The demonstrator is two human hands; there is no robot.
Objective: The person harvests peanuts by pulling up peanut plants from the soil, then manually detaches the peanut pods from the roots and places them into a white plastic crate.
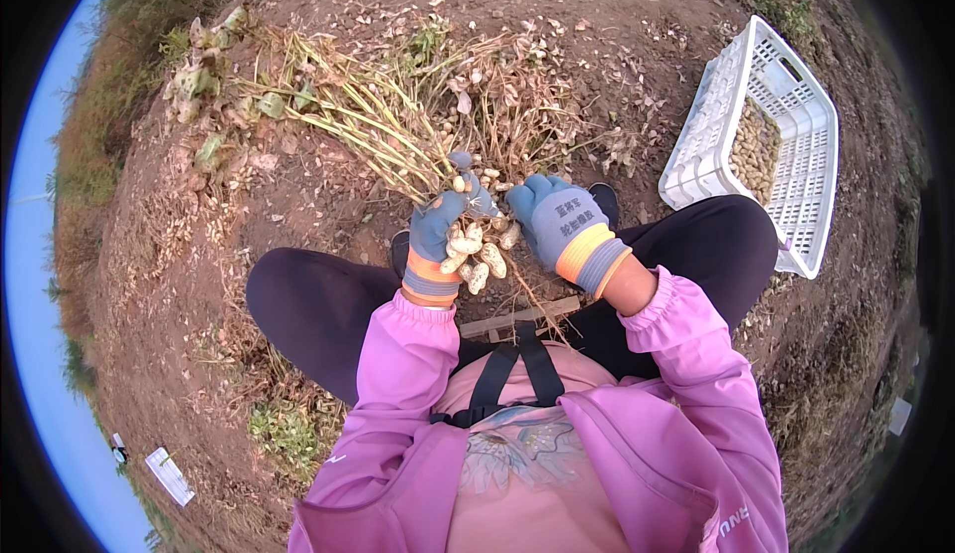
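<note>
My left hand (442, 213), in a blue-coated work glove with an orange and grey cuff, is closed around the root end of a peanut plant. The yellow-green stems (365, 120) fan out away from me to the upper left. A cluster of peanut pods (473, 251) hangs from the roots on my side of that hand, and a long thin root (533, 292) trails towards my lap. My right hand (556, 213), gloved alike, is right beside the pods with its fingers curled. Its fingertips are turned away, so whether it holds a pod cannot be seen.
A white plastic crate (809, 143) with peanut pods (755, 150) inside stands at my right. Dry peanut plants (515, 98) lie on the soil ahead. Loose pods (175, 236) are scattered to the left. A wooden piece (515, 316) is between my legs. Another white crate (170, 476) sits far behind left.
</note>
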